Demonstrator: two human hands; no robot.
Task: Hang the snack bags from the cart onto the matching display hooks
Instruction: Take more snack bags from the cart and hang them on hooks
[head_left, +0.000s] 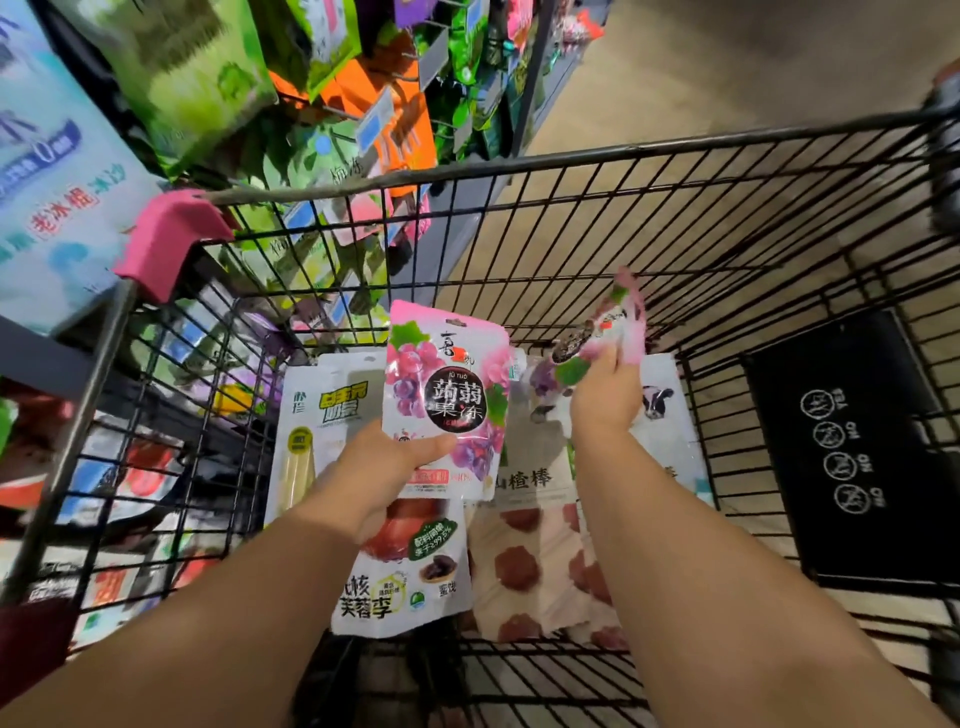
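Observation:
Both my hands are inside the black wire cart (571, 171). My left hand (384, 467) grips a pink grape jelly bag (447, 384) by its lower edge, held upright and facing me. My right hand (602, 395) is shut on a second pink grape bag (608, 327), tilted and blurred, lifted above the pile. Under them lie a white bag with yellow sticks (322, 426), a plum bag (410, 582), a hawthorn bag (540, 551) and a white cow-print bag (660, 415).
The hook display (363, 104) with green, orange and pink bags hangs at upper left, beyond the cart's pink corner guard (166, 239). A large blue pack (47, 171) is at far left. A black sign panel (852, 447) sits on the cart's right side. Tan floor lies ahead.

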